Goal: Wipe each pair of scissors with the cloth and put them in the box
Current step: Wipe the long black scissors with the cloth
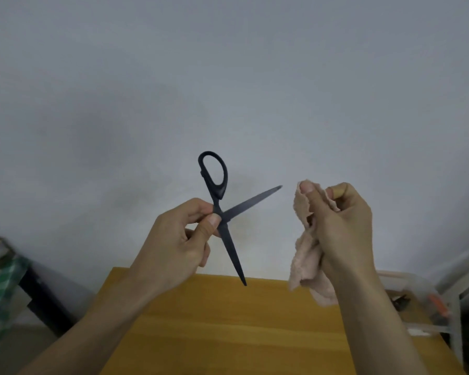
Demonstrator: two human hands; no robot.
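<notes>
I hold the black scissors (222, 212) in the air above the far edge of the wooden table (228, 334), with my left hand (173, 247) pinching them at the pivot between thumb and fingers. The blades are spread wide, one pointing down to the table and one to the right, toward the cloth. My right hand (341, 231) is closed around the pink cloth (306, 255), just beside the blade tip and not touching it. I judge the scissors light and stiff, with thin sharp points, so the pivot or the handle loop is the safe place to grip. The cloth looks soft and limp. A clear box (423, 304) stands past the right edge of the table.
</notes>
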